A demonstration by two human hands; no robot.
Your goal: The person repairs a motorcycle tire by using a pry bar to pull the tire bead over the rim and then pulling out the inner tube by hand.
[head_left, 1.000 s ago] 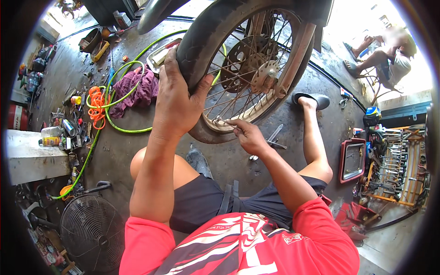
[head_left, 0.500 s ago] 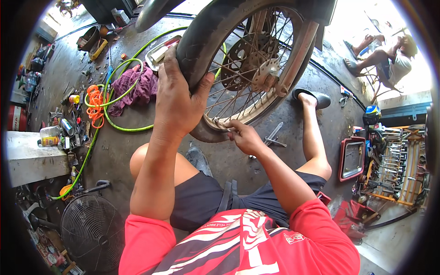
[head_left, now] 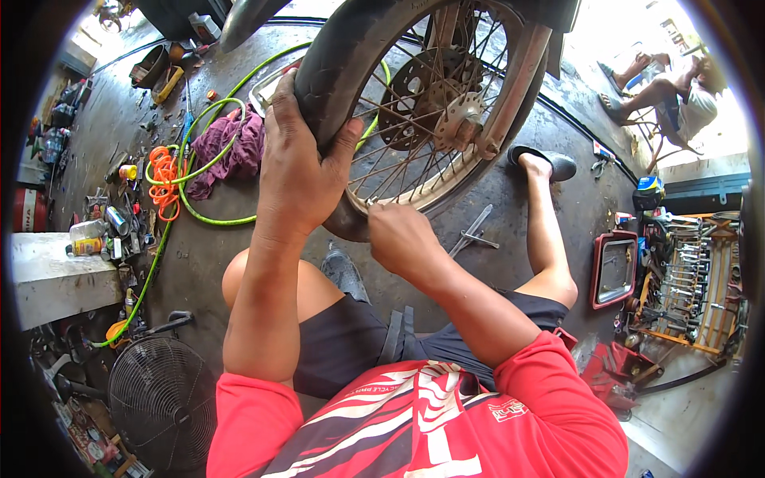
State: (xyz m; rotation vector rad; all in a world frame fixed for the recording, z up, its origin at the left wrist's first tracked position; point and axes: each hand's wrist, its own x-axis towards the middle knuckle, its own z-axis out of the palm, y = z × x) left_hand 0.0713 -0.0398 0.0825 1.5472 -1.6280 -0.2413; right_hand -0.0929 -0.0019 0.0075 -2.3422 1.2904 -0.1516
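A spoked motorcycle wheel (head_left: 341, 73) with a black tyre stands before me, a drilled brake disc (head_left: 406, 99) at its hub. My left hand (head_left: 303, 163) is wrapped around the tyre's left side, thumb toward the spokes. At the rim's lower edge, my right hand (head_left: 401, 237) is closed like a fist. A small pale metal bit shows at its fingertips by the spoke ends; what it belongs to is hidden. Beyond that hand, a T-handled metal tool (head_left: 476, 233) lies on the floor.
A green hose (head_left: 227, 221), an orange coiled hose (head_left: 165, 179) and a purple cloth (head_left: 227, 155) lie at left. The black fan (head_left: 163, 402) stands lower left. At right are a red-rimmed tray (head_left: 613, 269) and a rack of wrenches (head_left: 692, 275). Another person (head_left: 689, 103) sits far right.
My right hand has moved left along the rim and turned so its back covers its fingers. My left hand stays on the tyre, shifted slightly left; the wheel appears slightly shifted left too.
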